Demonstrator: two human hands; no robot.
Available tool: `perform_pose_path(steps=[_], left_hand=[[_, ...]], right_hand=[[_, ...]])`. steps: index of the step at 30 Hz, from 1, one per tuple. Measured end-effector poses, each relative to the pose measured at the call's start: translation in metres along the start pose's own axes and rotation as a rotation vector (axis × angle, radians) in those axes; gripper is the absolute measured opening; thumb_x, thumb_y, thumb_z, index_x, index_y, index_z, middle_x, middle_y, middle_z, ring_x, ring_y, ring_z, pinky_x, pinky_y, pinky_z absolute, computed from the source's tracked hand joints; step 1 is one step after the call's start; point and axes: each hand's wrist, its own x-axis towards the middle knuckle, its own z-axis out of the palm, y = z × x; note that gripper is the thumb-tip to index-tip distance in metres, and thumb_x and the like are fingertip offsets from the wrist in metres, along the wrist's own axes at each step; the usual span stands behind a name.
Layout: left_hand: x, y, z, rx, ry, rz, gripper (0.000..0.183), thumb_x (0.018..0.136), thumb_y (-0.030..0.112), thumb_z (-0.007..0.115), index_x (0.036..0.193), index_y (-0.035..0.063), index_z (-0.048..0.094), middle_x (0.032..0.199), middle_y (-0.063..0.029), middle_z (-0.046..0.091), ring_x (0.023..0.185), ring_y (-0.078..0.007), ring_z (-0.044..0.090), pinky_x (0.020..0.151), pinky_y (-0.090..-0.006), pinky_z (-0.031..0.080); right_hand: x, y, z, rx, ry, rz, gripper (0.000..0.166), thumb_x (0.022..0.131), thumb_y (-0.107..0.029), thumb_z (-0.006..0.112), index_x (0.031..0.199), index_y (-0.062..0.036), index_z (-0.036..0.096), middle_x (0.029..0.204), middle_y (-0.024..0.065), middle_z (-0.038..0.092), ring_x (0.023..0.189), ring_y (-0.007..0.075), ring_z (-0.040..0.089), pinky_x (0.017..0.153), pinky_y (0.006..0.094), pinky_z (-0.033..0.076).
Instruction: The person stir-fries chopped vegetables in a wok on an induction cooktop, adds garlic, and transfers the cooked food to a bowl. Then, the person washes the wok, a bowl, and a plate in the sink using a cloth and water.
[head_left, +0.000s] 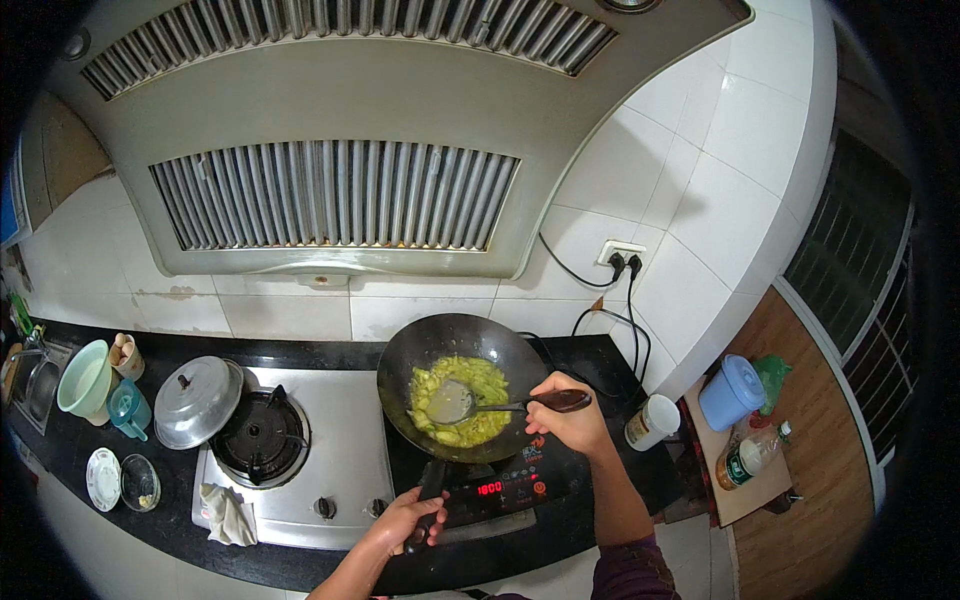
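Observation:
A dark wok (397, 405) stands on a black induction cooktop (517, 495) whose red display is lit. My left hand (416, 517) is closed around the wok's black handle (431, 480), which points towards me. With my right hand (566, 412) I hold the brown handle of a metal wok spatula (452, 403). The spatula's head rests in chopped green vegetables (469, 375) with yellowish liquid, in the middle of the wok.
Left of the wok is a steel gas stove (345, 442) bearing a folded cloth (226, 516). A domed lid (196, 401), bowls and a teal jug (129, 409) stand further left. A range hood (337, 97) hangs above. A white tub (652, 422) stands at right.

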Motion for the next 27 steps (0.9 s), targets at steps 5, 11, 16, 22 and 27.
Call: perform_pose_path(steps=[5,11,16,22,27], left_hand=[[-0.002,0.004,0.004,-0.003,0.006,-0.006,0.025,0.086,0.011,0.049,0.106,-0.0002,0.041,0.069,-0.007,0.047,0.047,-0.0152,0.046,0.04,-0.027,0.038],[-0.001,0.002,0.003,0.004,0.004,0.002,0.024,0.086,0.011,0.049,0.106,0.0,0.041,0.069,-0.0071,0.048,0.047,-0.0153,0.046,0.041,-0.0271,0.039],[-0.003,0.004,0.004,0.026,0.011,-0.001,0.023,0.086,0.012,0.049,0.105,0.0001,0.042,0.069,-0.0071,0.048,0.048,-0.0154,0.046,0.041,-0.0268,0.038],[-0.002,0.002,0.002,0.002,-0.005,0.005,0.024,0.086,0.012,0.048,0.105,-0.0001,0.042,0.069,-0.0074,0.048,0.048,-0.016,0.046,0.041,-0.0263,0.038],[-0.001,0.002,0.003,-0.001,-0.01,-0.001,0.023,0.086,0.012,0.047,0.105,-0.0002,0.041,0.069,-0.0078,0.048,0.048,-0.0161,0.045,0.04,-0.0274,0.038]], right_hand=[[0.018,0.024,-0.005,-0.168,0.103,-0.259,0.01,0.076,-0.002,0.059,0.08,-0.0007,0.051,0.067,0.0044,0.058,0.058,0.0102,0.06,0.051,0.0213,0.047],[0.021,0.031,0.006,-0.023,0.123,-0.174,0.011,0.074,-0.002,0.06,0.08,-0.0003,0.052,0.068,0.0046,0.059,0.057,0.0099,0.06,0.051,0.0212,0.047],[-0.005,0.007,-0.004,-0.049,0.164,-0.088,0.011,0.075,-0.003,0.061,0.079,0.0012,0.052,0.068,0.0052,0.06,0.06,0.01,0.061,0.053,0.0231,0.047],[-0.037,0.033,-0.002,0.034,0.283,-0.086,0.01,0.074,0.0,0.06,0.08,0.0022,0.053,0.068,0.0075,0.06,0.06,0.0125,0.062,0.052,0.0236,0.048],[-0.054,0.051,0.005,0.151,0.459,-0.064,0.013,0.074,0.0,0.059,0.084,0.0024,0.053,0.071,0.0097,0.06,0.061,0.0142,0.061,0.052,0.0251,0.05]])
